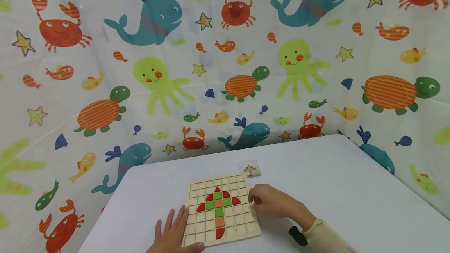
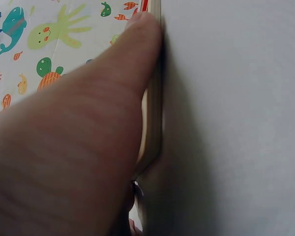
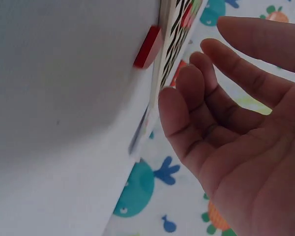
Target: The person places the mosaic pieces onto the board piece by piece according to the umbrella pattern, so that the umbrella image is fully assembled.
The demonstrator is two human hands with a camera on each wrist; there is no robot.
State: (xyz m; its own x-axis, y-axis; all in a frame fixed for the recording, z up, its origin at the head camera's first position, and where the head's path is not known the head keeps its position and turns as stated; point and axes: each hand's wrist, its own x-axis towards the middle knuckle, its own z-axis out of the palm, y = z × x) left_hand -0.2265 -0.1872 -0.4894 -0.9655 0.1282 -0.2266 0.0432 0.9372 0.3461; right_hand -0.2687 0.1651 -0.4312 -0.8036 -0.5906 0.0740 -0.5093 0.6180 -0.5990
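Note:
A square wooden grid board (image 1: 198, 227) lies on the white table, with red curved pieces (image 1: 220, 233), a red triangle, green squares (image 1: 219, 212) and orange squares (image 1: 219, 222) set in its cells. My left hand (image 1: 172, 231) rests along the board's left edge, fingers extended, its thumb at the front corner. Beside the right edge, my right hand (image 1: 272, 202) hovers with loosely bent fingers; the right wrist view shows nothing between the fingers (image 3: 172, 110). In that same view a red piece (image 3: 148, 48) sits by the board's side; the head view does not show it there.
Behind the board lies a small card (image 1: 250, 169) printed with a similar coloured pattern on a grid. A curtain (image 1: 211, 100) with sea animals hangs at the back of the white table (image 1: 334, 179). A black band (image 1: 297, 236) is on my right wrist.

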